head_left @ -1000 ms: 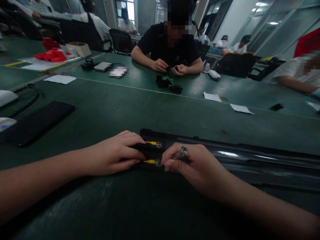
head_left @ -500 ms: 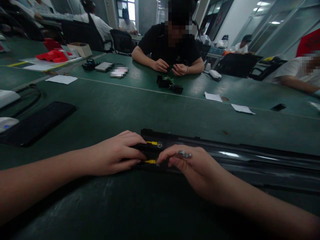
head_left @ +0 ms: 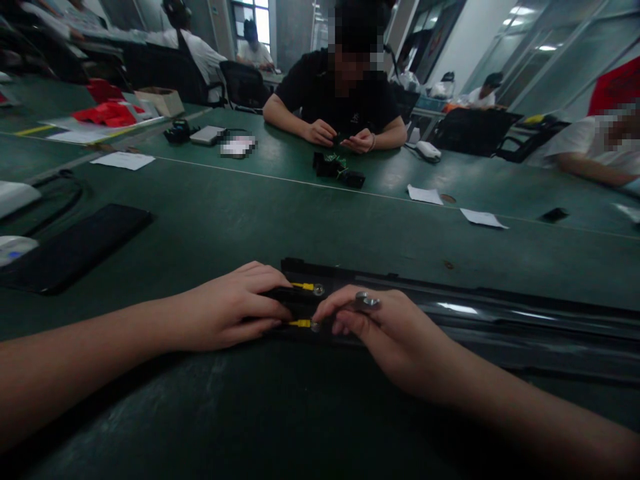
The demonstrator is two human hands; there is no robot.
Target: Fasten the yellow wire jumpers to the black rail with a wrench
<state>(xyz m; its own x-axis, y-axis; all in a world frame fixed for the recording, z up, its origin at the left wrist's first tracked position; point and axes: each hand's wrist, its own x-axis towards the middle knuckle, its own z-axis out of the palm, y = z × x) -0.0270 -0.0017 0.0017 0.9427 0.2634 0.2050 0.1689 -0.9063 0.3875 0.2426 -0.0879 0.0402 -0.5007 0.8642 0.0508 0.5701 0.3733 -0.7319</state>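
Observation:
A long black plastic housing (head_left: pixel 530 333) with glossy strips lies on the green table. My left hand (head_left: pixel 240 308) grips its left end, fingers spread across it. Two yellow-sleeved wire ends come out by those fingertips: the upper yellow connector (head_left: pixel 303 286) and the lower yellow connector (head_left: pixel 301 323). Each meets a round metal fastener, the upper fastener (head_left: pixel 319 289) and the lower fastener (head_left: pixel 315 325). My right hand (head_left: pixel 385 327) is closed around a small metal wrench-like tool (head_left: pixel 367 301), most of it hidden in the palm. Its index fingertip is at the lower fastener.
Left of my arm lies a flat black device (head_left: pixel 83 243) near white objects and a cable. Across the green table (head_left: pixel 225 207), a person in black (head_left: pixel 345 107) handles something small behind black parts with green wires (head_left: pixel 337 170). White paper slips (head_left: pixel 425 194) lie to the right.
My right hand's fingertip has eased slightly back, baring more of the lower fastener, and the metal tool has turned a little in its grip. My left hand stays in place.

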